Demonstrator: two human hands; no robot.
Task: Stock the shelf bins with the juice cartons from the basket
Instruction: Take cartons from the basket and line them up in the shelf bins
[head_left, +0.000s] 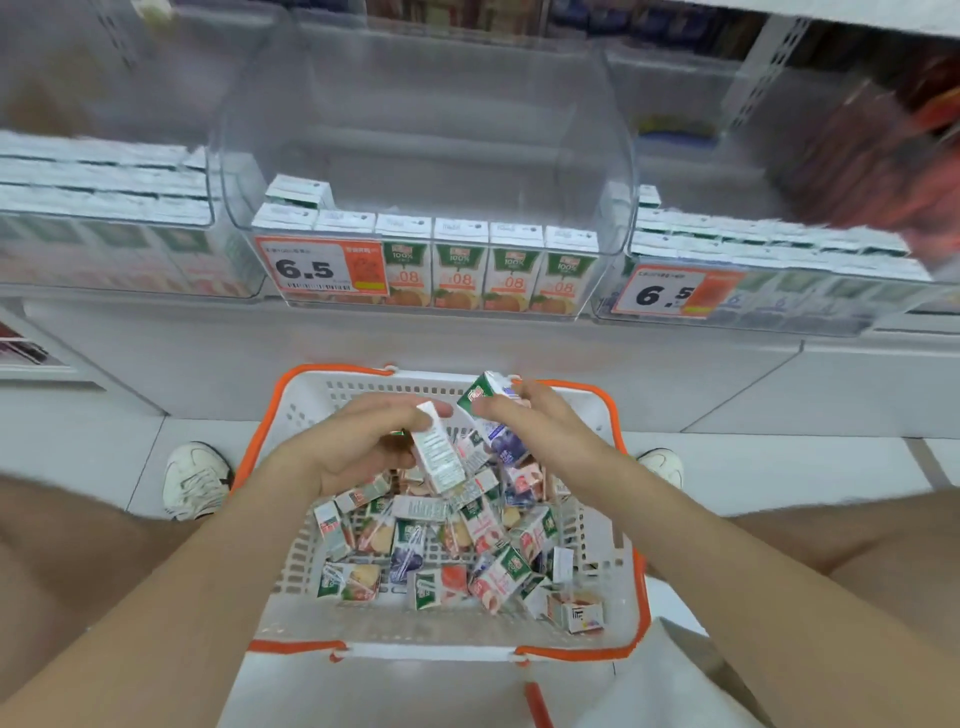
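L hand (353, 441) grips a small juice carton (439, 457), fingers and thumb curled round it. The box is rectangular cardboard, tilted, its white side w/ fine print facing the camera. R hand (540, 431) pinches a second carton (483, 391) just beside it; this one is green and white w/ a red logo, one corner pointing up. Both are held over the far half of the basket (311, 395), which is white slotted plastic w/ an orange rim and handles and sits on the floor between the person's knees.

Inside lies a jumbled pile of cartons (447, 551), approx. three kinds by the pictures: peach-pink, purple grape and pale apple, all w/ green tops.

On the shelf above, the middle bin (426, 156) is clear curved plastic. A front row of orange-juice cartons (485, 265) stands upright in it, w/ a couple more behind at the left. A price tag (311, 270) reading 6.5 sits on its front. The left bin (104, 208) and right bin (753, 249) are blurred and hold packed white-topped cartons.

White sneakers (195, 478) flank the basket.
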